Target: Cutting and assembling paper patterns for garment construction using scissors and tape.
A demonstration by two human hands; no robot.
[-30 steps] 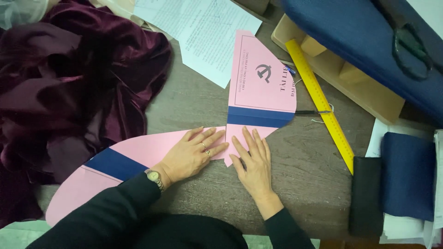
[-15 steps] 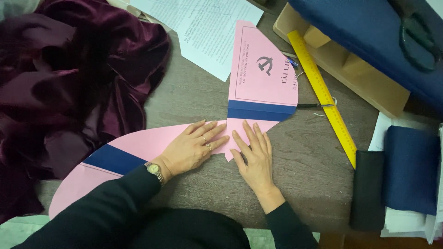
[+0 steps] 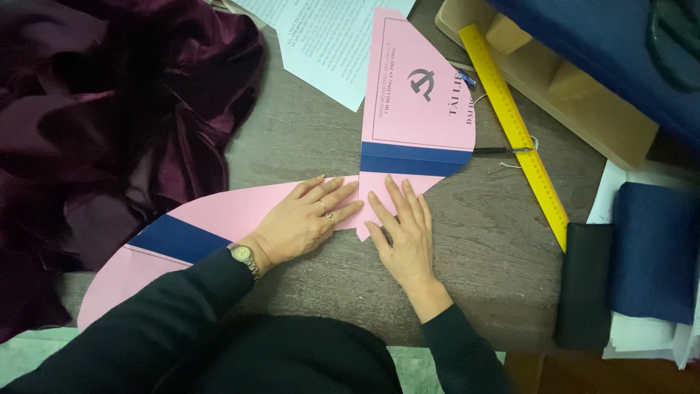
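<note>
Two pink paper pattern pieces with dark blue bands lie on the grey wooden table (image 3: pixel 481 241). The long curved piece (image 3: pixel 219 219) runs from the lower left to the middle. The upright piece (image 3: pixel 415 109) has printed text and an emblem. My left hand (image 3: pixel 306 215), with a ring and a wristwatch, lies flat on the curved piece's right end. My right hand (image 3: pixel 401 226) presses flat on the lower tip of the upright piece, where the two pieces meet. Neither hand grips anything.
Dark maroon velvet cloth (image 3: pixel 109 109) is heaped at the left. A yellow ruler (image 3: pixel 514 131) lies diagonally at the right, with white printed sheets (image 3: pixel 328 44) at the top. Navy fabric (image 3: pixel 656 248) and a black fabric piece (image 3: pixel 583 284) sit at the right edge beside a wooden box (image 3: pixel 576 95).
Both hands stay flat on the pink pieces where they meet. The view has shifted slightly, but nothing on the table has moved.
</note>
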